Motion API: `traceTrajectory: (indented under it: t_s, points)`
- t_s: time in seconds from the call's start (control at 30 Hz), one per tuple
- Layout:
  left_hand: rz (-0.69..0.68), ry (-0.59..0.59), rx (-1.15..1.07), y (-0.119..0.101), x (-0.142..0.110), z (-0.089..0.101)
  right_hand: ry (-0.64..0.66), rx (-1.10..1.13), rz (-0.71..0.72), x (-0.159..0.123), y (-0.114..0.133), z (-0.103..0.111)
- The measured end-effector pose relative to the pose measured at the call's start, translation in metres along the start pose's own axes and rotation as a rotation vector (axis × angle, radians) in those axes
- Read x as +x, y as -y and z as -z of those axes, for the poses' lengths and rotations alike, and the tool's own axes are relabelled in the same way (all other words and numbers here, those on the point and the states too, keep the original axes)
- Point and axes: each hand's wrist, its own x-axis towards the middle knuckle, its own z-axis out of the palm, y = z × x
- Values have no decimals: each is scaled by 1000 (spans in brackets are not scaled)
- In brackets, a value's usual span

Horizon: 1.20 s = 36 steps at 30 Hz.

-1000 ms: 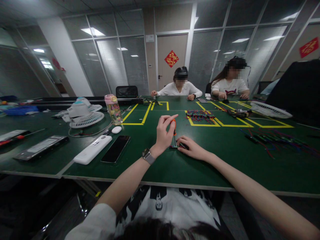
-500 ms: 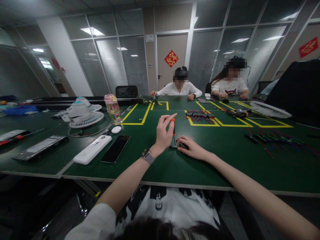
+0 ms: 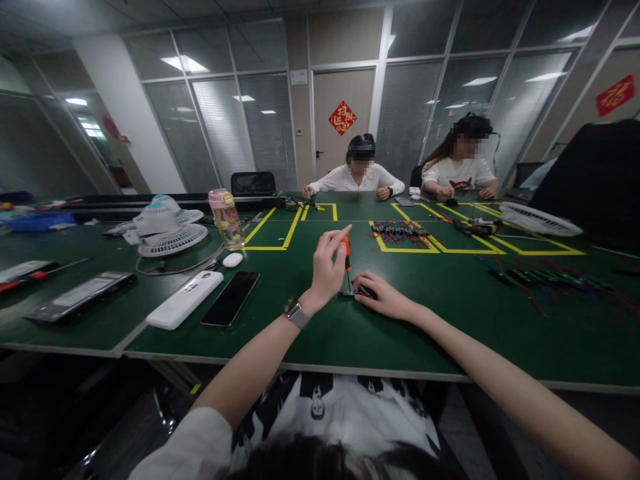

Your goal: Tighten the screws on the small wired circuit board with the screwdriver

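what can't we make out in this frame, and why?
All head view:
- Screwdriver tip: too small to tell what it meets on the circuit board.
- Board's rightward extent: covered by the right hand.
- Part of the screwdriver's handle: behind the left hand.
- Light-topped item: cut off by left edge.

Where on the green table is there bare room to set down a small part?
The table looks mostly bare between the black phone and left hand, and between the right hand and the wired boards at right. It is crowded by the screwdriver, where both hands are, and around the white device, left of the phone.
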Motion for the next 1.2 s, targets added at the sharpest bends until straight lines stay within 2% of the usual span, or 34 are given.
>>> traceTrajectory:
  t_s: [0.13, 0.33, 0.5, 0.6, 0.87, 1.03, 1.2]
  points:
    - [6, -3, -26, 2, 0, -1, 6, 0, -6, 0, 0, 0]
    - [1, -36, 67, -2, 0, 0, 7, 3, -10, 0, 2, 2]
    - [0, 23, -12, -1, 0, 1, 4, -1, 2, 0, 1, 1]
    - [14, 9, -25, 1, 0, -1, -2, -6, 5, 0, 0, 0]
    - [36, -15, 107, -1, 1, 0, -9, -9, 6, 1, 2, 1]
    - [28, 40, 31, 2, 1, 0, -9, -6, 9, 1, 2, 1]
    - [12, 1, 43, 2, 2, -1, 4, -8, -8, 0, 2, 1]
